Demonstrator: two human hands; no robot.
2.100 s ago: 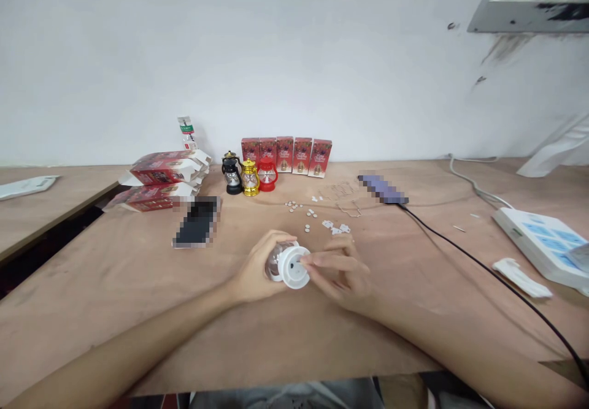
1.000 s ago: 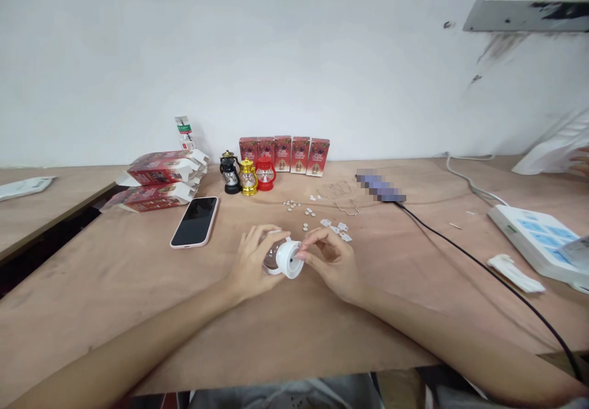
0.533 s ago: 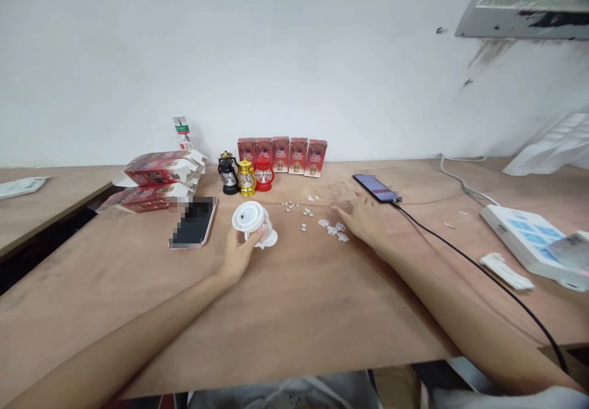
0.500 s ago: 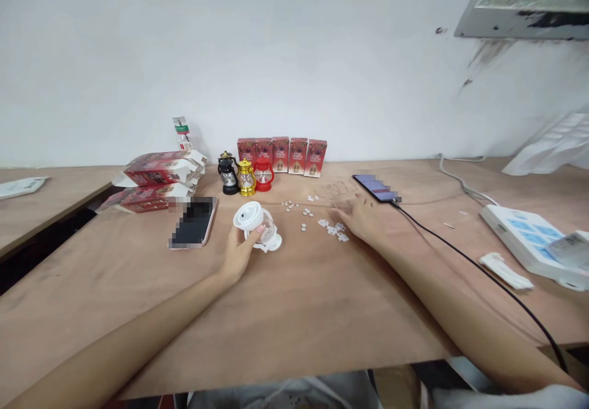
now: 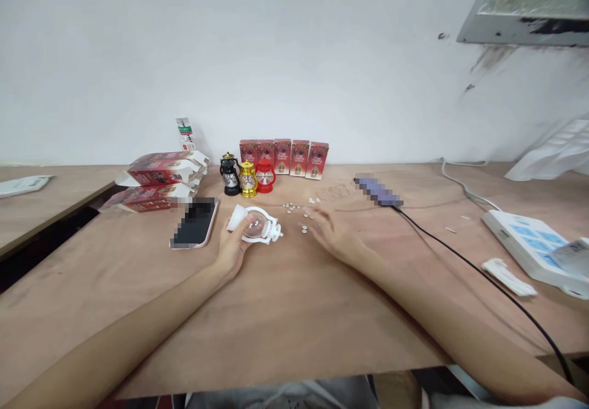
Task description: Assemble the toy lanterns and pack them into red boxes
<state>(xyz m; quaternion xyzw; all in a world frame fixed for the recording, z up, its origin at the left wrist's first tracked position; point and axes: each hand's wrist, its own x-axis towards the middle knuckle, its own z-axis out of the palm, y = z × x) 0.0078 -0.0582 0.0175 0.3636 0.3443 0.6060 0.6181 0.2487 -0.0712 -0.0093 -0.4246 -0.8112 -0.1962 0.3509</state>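
Note:
A small white lantern (image 5: 257, 225) with a clear globe lies sideways in my left hand (image 5: 233, 246), its base toward the left and its top toward the right. The fingers wrap round the base end. My right hand (image 5: 338, 237) hovers over the table beside the small round button cells (image 5: 304, 229), fingers spread and slightly blurred; I see nothing in it. It hides the spot where small white plastic pieces lay. More button cells (image 5: 289, 206) are scattered behind. Thin wire pieces (image 5: 338, 192) lie farther back.
Black (image 5: 229, 176), gold (image 5: 248, 181) and red lanterns (image 5: 265, 177) stand before several red boxes (image 5: 282, 156). Flattened red cartons (image 5: 159, 179) are stacked left, near a phone (image 5: 196, 224). Another phone (image 5: 378, 192) trails a black cable (image 5: 460, 254). A white power strip (image 5: 529, 243) lies right.
My left hand has turned the white lantern so its top points right. My right hand has moved left, from beside the white plastic pieces toward the button cells.

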